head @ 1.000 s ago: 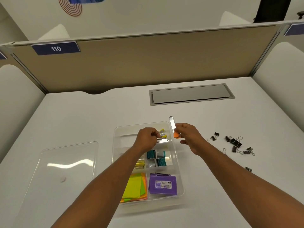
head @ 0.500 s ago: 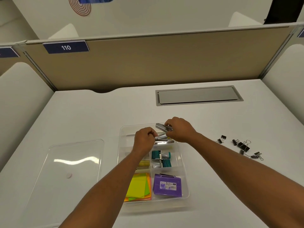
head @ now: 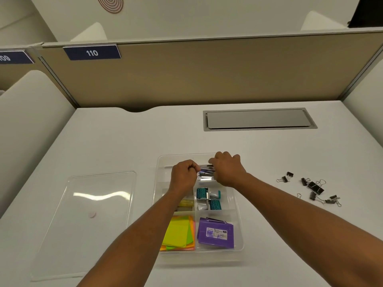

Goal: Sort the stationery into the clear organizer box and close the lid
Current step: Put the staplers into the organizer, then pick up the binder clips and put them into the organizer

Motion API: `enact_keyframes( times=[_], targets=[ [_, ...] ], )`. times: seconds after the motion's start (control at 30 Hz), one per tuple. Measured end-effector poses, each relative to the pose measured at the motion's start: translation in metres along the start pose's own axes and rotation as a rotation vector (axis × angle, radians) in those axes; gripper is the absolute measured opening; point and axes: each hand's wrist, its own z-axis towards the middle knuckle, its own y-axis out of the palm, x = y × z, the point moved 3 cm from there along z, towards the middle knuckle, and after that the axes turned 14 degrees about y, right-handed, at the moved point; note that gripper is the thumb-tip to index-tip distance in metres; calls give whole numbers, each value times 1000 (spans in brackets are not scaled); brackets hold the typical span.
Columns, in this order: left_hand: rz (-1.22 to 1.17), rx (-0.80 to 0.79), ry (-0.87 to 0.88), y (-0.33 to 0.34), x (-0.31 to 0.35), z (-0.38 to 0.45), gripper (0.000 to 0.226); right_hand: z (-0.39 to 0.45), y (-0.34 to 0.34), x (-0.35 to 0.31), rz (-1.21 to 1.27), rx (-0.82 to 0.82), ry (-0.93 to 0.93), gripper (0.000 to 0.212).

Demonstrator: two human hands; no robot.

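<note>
My organizer box [head: 238, 206] and lid [head: 62, 235] are clear glossy plastic; the binder clips [head: 316, 188] black metal; the desk [head: 124, 146] smooth matt white.

We could not make out the silvery items [head: 205, 175] between both hands, the purple case [head: 216, 233] label was too small, and our forearms hid part of the organizer box [head: 238, 214].

Both bare forearms reach in from six o'clock, angling toward each other at twelve. Left hand [head: 183, 176] is knuckles-up, its fingers [head: 193, 165] curled tight and pinching something small and shiny at its three o'clock side. Right hand [head: 227, 169] sits just beside it, almost touching, back of the hand up, fingers folded under and gripping from above. Wrists level, elbows out of view.
</note>
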Motion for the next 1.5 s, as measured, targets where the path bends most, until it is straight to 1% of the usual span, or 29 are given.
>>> enact_keyframes(
  times=[0.1, 0.3, 0.43, 0.6, 0.7, 0.9, 1.17, 1.33, 1.5],
  targets=[
    [9, 0, 3, 0, 2, -1, 33, -7, -2, 7, 113, 48, 41, 43],
    [1, 5, 33, 10, 17, -1, 37, -31, -7, 28, 336, 73, 129, 34],
    [-17, -24, 70, 22, 31, -6, 34, -52, -5, 46, 468, 78, 180, 33],
    [-32, -41, 117, 40, 43, -17, 31, -87, 3, 72, 816, 133, 301, 25],
    [-63, -53, 153, 54, 52, -23, 32, -113, 14, 90, 942, 136, 403, 21],
    [-73, -154, 233, 94, 82, -28, 33, -151, 30, 138, 996, 121, 601, 22],
    [-97, -254, 301, 154, 116, -37, 29, -177, 40, 209, 958, 164, 774, 21],
    [-145, -290, 279, 189, 128, -41, 28, -198, 52, 251, 905, 194, 866, 21],
    [-113, -341, 258, 222, 137, -42, 27, -206, 58, 288, 870, 184, 916, 26]
  ],
)
